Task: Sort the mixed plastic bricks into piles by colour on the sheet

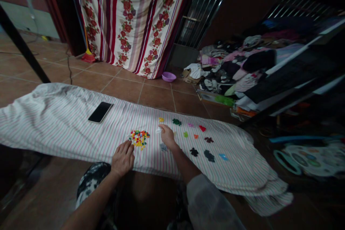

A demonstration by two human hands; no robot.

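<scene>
A mixed pile of small colourful pieces [139, 138] lies on a striped cloth [121, 115]. My left hand [123, 157] rests at the pile's near left edge, fingers stretched out on the cloth. To the right of the pile, my right hand [167, 136] is over a few white pieces [158, 130], its fingertips pinched together; what they hold is too small to make out. Around it are small single-colour heaps: yellow pieces [161, 119], dark green pieces [176, 122], grey pieces [163, 147], black pieces [193, 152], dark grey pieces [209, 156] and red pieces [202, 128].
A phone [100, 112] lies on the cloth at the left. Beyond the cloth-covered surface are a purple basin [169, 76], a red broom [88, 56] and a hanging floral curtain [129, 21]. Heaped clothes [231, 64] fill the right side behind a dark slanted bar.
</scene>
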